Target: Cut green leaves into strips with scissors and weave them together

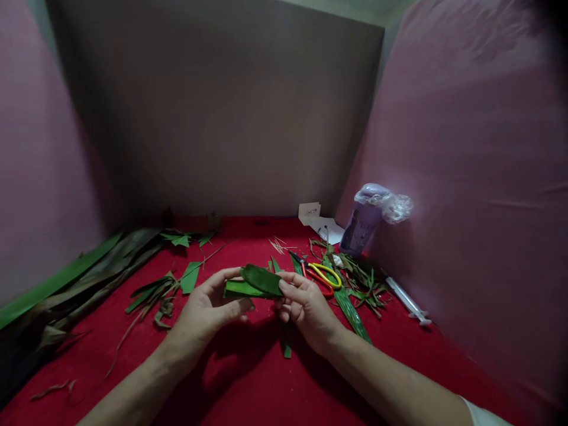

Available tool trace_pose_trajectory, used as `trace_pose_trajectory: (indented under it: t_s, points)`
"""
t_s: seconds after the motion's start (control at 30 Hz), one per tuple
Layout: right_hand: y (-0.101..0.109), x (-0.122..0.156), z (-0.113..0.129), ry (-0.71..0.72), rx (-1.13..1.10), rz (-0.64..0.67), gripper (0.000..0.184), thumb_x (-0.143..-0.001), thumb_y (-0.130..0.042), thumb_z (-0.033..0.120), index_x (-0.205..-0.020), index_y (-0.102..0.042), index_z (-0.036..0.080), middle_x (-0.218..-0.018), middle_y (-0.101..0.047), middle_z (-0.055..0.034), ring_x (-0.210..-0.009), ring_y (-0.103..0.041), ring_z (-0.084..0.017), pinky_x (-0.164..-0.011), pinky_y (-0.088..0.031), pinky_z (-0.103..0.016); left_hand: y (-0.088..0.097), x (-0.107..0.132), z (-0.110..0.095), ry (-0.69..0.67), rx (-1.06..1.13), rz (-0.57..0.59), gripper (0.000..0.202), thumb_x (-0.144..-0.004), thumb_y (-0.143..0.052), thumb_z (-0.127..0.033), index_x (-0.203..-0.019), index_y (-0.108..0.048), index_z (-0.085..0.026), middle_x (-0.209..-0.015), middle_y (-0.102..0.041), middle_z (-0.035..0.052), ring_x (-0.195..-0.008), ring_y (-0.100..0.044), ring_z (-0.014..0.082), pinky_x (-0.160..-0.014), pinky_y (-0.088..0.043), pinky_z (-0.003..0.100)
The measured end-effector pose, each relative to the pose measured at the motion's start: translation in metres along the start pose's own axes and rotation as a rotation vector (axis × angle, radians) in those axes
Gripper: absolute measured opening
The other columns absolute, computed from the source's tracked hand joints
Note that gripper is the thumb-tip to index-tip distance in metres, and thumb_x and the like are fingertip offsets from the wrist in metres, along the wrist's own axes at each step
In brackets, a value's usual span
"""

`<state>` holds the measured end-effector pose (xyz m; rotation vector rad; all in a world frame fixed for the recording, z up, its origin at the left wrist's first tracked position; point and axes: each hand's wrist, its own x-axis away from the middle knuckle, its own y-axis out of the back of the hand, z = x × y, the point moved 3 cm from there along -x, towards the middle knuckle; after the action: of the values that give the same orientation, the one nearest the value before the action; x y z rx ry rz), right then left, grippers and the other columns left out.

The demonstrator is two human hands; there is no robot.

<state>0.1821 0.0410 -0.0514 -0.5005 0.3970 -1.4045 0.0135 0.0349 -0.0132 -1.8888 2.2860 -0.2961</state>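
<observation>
A folded strip of green leaf is held above the red cloth between my two hands. My right hand pinches its right end between thumb and fingers. At the left end, my left hand curls round the leaf, its thumb below and its fingers behind; the fingertips are partly hidden. The leaf lies doubled, with one layer fanned above the other. Just past my right hand lie scissors with one red and one yellow handle. A narrow leaf piece rests on the cloth beneath my hands.
Long green and dried leaves lie along the left. Leaf scraps sit nearer the middle. Toothpicks, white papers, a plastic-wrapped purple container, dried strips and a syringe are behind and right. Walls enclose three sides.
</observation>
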Motion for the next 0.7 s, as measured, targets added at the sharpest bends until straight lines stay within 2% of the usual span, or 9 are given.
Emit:
trace_pose_trajectory:
  t_s: [0.13,0.27,0.4,0.47,0.6,0.7]
  points:
    - [-0.0010,0.0003,-0.0013,-0.003,0.007,0.021,0.031,-0.067,-0.071,0.029,-0.088,-0.054,0.014,-0.068,-0.056,0.0010,-0.049,-0.051,-0.008,-0.040,-0.038,-0.018,0.0018,-0.0004,0.0017,-0.020,-0.059,0.029,0.024,-0.069,-0.067,-0.021,-0.091,-0.059,-0.019,-0.077,-0.066,0.0005,-0.062,-0.062,0.0148,-0.056,-0.053,0.028]
    - [-0.0025,0.0012,-0.0018,0.032,0.076,0.023,0.031,-0.068,-0.070,0.030,-0.090,-0.054,0.014,-0.068,-0.054,0.0022,-0.047,-0.051,-0.007,-0.039,-0.040,-0.017,0.0026,-0.0001,0.0036,0.039,-0.073,0.017,0.022,-0.071,-0.061,-0.017,-0.092,-0.057,-0.016,-0.073,-0.065,0.0015,-0.059,-0.063,0.0148,-0.056,-0.052,0.027]
    - [-0.0046,0.0021,-0.0021,0.086,0.175,0.049,0.029,-0.071,-0.068,0.030,-0.091,-0.054,0.015,-0.058,-0.051,0.0058,-0.041,-0.048,-0.006,-0.037,-0.039,-0.016,0.0039,-0.0008,0.0059,0.095,-0.116,-0.038,0.038,-0.060,-0.065,-0.006,-0.095,-0.056,-0.016,-0.077,-0.067,0.0021,-0.058,-0.064,0.0160,-0.053,-0.051,0.026]
    - [-0.0054,0.0025,-0.0018,0.103,0.204,0.057,0.028,-0.071,-0.068,0.030,-0.091,-0.055,0.015,-0.059,-0.052,0.0055,-0.039,-0.047,-0.005,-0.037,-0.038,-0.016,0.0042,-0.0006,0.0063,0.109,-0.125,-0.059,0.043,-0.054,-0.065,-0.002,-0.094,-0.056,-0.016,-0.074,-0.067,0.0016,-0.055,-0.064,0.0157,-0.050,-0.050,0.025]
    - [-0.0073,0.0030,-0.0026,0.069,0.226,0.054,0.032,-0.073,-0.064,0.040,-0.091,-0.056,0.015,-0.069,-0.055,0.0024,-0.041,-0.048,-0.005,-0.039,-0.042,-0.018,0.0042,0.0013,0.0044,0.090,-0.184,-0.124,0.032,-0.061,-0.067,-0.014,-0.091,-0.056,-0.015,-0.062,-0.067,0.0013,-0.049,-0.060,0.0136,-0.049,-0.049,0.025]
    - [-0.0086,0.0035,-0.0037,0.029,0.257,0.025,0.041,-0.079,-0.053,0.051,-0.096,-0.055,0.014,-0.064,-0.053,0.0022,-0.047,-0.054,-0.008,-0.044,-0.044,-0.020,0.0046,0.0022,0.0005,-0.025,-0.319,-0.184,0.028,-0.067,-0.064,-0.022,-0.092,-0.057,-0.014,-0.051,-0.064,-0.0009,-0.047,-0.059,0.0127,-0.051,-0.047,0.024]
